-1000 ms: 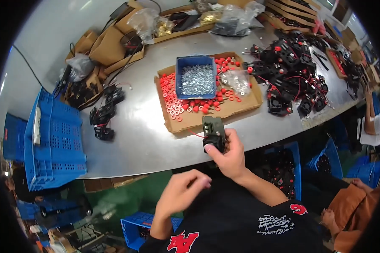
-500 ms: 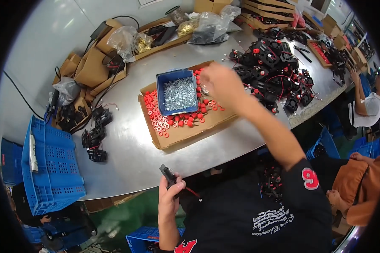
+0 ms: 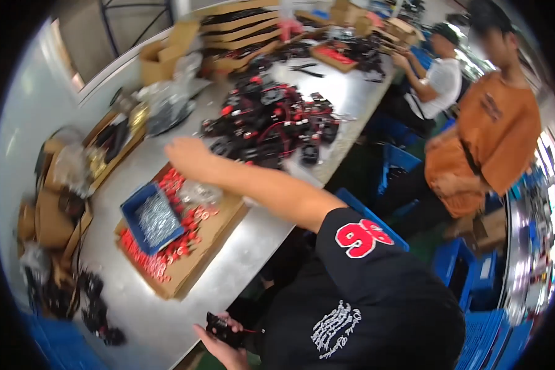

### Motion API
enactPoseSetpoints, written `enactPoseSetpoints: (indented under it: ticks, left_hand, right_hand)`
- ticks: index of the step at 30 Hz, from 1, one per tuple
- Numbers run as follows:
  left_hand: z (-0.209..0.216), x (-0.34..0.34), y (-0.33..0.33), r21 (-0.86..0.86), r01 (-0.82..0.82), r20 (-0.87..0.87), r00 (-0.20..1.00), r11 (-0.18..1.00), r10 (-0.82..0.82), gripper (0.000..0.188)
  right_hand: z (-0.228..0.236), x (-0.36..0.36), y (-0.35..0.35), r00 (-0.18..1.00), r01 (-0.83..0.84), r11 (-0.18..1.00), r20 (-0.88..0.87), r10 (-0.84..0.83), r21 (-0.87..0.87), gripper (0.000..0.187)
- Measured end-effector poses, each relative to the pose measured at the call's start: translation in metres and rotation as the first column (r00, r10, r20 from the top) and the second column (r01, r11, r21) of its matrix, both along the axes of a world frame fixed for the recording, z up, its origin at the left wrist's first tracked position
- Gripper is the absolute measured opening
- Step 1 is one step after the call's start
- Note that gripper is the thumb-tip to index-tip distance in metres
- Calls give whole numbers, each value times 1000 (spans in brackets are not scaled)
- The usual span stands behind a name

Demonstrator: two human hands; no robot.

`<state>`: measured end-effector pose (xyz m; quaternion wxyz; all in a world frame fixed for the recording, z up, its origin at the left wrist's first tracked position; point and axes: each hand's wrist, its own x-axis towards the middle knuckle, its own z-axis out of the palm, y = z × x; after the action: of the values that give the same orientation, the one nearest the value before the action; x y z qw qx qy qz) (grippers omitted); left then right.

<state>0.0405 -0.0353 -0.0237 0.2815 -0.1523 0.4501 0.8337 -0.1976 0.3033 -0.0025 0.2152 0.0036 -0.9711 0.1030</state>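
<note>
The black part (image 3: 219, 327) has just gone from the right hand (image 3: 190, 158) to the left hand (image 3: 226, 354), which grips it by the near edge of the tabletop (image 3: 120, 308). That lets the right hand reach near the far corner of the cardboard tray (image 3: 208, 258); it's blurry, so I can't tell if it holds anything

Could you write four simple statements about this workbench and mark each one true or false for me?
1. The left hand holds a black part. True.
2. The blue bin is full of red rings. False: the blue bin holds small silver pieces.
3. The bin stands in a cardboard tray. True.
4. The pliers lie in the tray. False: the pliers lie on the table, beyond the black pile.
</note>
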Motion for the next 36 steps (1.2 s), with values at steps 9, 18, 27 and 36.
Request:
enactPoseSetpoints:
  ticks: [9, 18, 27, 36]
  left_hand:
    - [5, -3, 34, -312, 47, -168, 980, 949, -104, 46]
    - [11, -1, 24, -616, -66, -684, 539, 785, -491, 37]
    - [-9, 18, -7, -617, -254, -614, 747, 745, -254, 19]
    - [-7, 12, -37, -490, -222, -507, 859, 843, -69, 33]
  right_hand:
    - [7, 219, -100, 921, -146, 95, -100, 377, -985, 25]
    - [-33, 270, -152, 846, 444, -426, 211, 491, -789, 21]
    - [19, 201, -155, 879, -307, 755, 132, 458, -580, 18]
    - [17, 60, -195, 804, -575, 787, -25, 594, 223, 9]
